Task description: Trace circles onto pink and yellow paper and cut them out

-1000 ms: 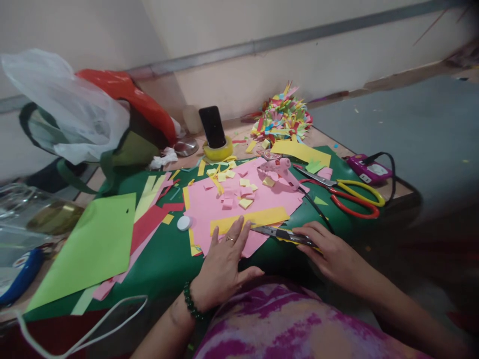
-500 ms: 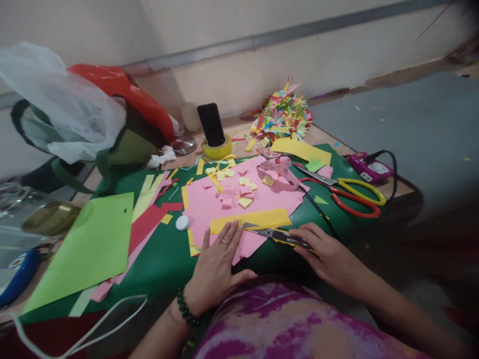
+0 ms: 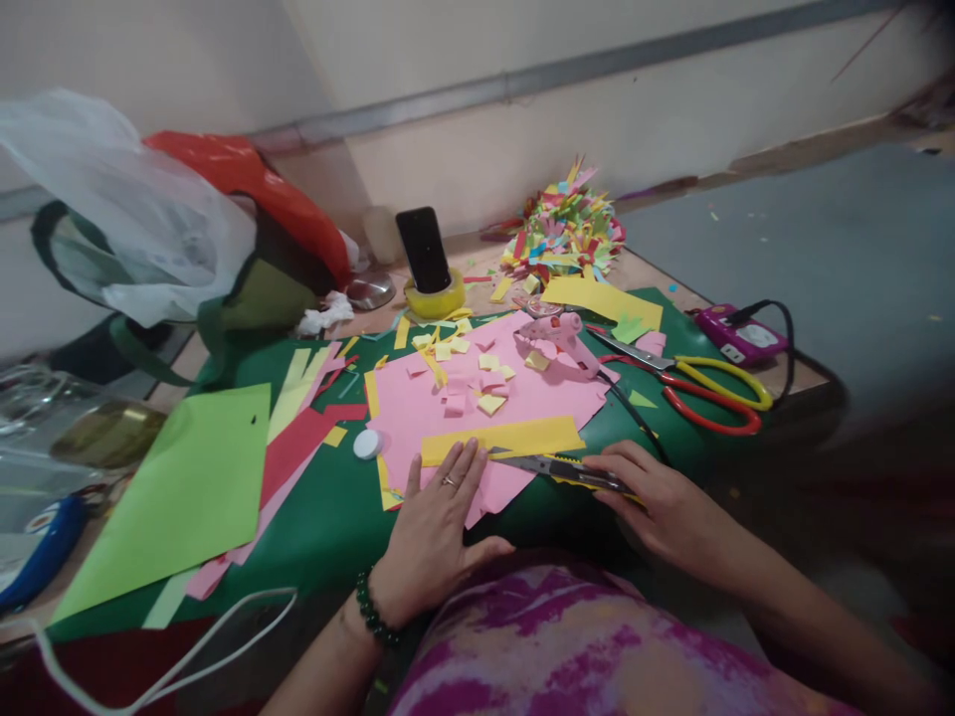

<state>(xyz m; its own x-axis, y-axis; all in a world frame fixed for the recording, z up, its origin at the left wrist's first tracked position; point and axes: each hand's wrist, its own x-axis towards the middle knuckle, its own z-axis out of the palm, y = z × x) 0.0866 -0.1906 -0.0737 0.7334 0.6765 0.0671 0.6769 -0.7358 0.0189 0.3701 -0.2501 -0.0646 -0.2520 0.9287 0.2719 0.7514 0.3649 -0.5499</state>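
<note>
A folded-looking yellow paper strip [image 3: 522, 438] lies across the near part of a pink paper sheet [image 3: 403, 398]. My left hand [image 3: 440, 517] rests flat with fingers spread, its fingertips pressing the strip's left part. In my right hand [image 3: 642, 487] is a yellow and black utility knife [image 3: 574, 471], its blade pointing left. The blade tip lies at the strip's lower edge, close to my left fingertips. Small yellow and pink paper pieces [image 3: 490, 404] are scattered on the pink sheet beyond the strip.
A pink glue gun [image 3: 556, 330] and scissors with red and yellow handles [image 3: 716, 383] lie to the right. A phone [image 3: 424, 249] leans in a yellow tape roll [image 3: 437, 301]. Green paper [image 3: 179, 487] and bags [image 3: 194, 229] are at left; a paper-strip pile [image 3: 563, 234] stands behind.
The whole view has shifted very slightly. Both hands, the knife and the yellow strip keep nearly the same places relative to each other.
</note>
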